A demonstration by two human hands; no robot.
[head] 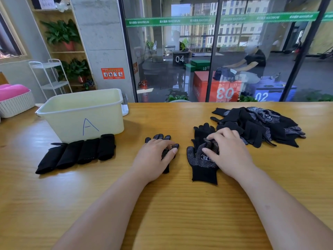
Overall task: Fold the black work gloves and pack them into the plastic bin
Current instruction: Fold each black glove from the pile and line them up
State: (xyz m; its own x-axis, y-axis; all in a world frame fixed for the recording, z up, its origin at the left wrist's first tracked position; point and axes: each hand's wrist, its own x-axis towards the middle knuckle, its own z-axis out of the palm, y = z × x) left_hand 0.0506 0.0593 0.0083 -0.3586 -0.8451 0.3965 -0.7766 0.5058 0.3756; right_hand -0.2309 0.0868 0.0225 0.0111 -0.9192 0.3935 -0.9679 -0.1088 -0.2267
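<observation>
The plastic bin (72, 123), marked "A", stands on the bench (180, 210); no glove shows inside it from this view. Four folded gloves (77, 154) lie side by side against the bin's near wall. Their long axes slant from the bin toward the person and leftward.

Right of the bin and nearer the person, the left hand (153, 157) lies flat on a dotted glove (159, 136). Its fingers are nearly straight and it presses down without gripping. The glove's fingertips point away from the person, and what shows of the cuff end lies toward the person. Its long axis runs near to far.

Further right of the bin, the right hand (229, 150) rests on a second glove (200, 165). Thumb and fingers are spread, lightly bent, and laid on the fabric; no pinch is visible. This glove lies dotted palm up, cuff toward the person, fingers away and tilted slightly toward the bin. A plain black glove (203, 130) lies just behind it, fingers pointing away.

Furthest right of the bin, the unfolded pile (261, 123) lies heaped, with its gloves pointing in mixed directions.

Step in hand, as judged: smoothing gloves flat before folding. Packing has not begun, and much of the stock remains unfolded.

The next move probably calls for:
- stacking one flattened glove on the other, cuffs and fingers aligned;
- folding across the long axis;
- keeping the bundle compact enough to match the folded row.
</observation>
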